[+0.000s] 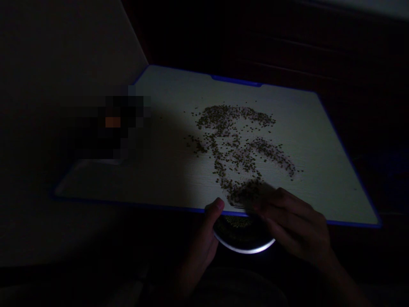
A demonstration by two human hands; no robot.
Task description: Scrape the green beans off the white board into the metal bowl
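Small dark-greenish grains, maybe beans or seeds (220,117), are scattered in loose curved bands over a white board (153,170) with a blue rim. My left hand (204,236) is at the near edge, its thumb up against the blue rim and its fingers mostly hidden at the side of a bowl (247,248). This bowl has a bright rim, sits below the board's edge and has similar grains inside. Bunched together, the fingers of my right hand (297,221) rest at the nearest grains just above the bowl. Whatever they hold, if anything, is in shadow.
At the board's left lies a dark blurred-out object (105,132) with an orange patch. A blue handle-like strip (236,81) runs along the far rim. Pale surface (64,42) lies to the left; the surroundings are very dark.
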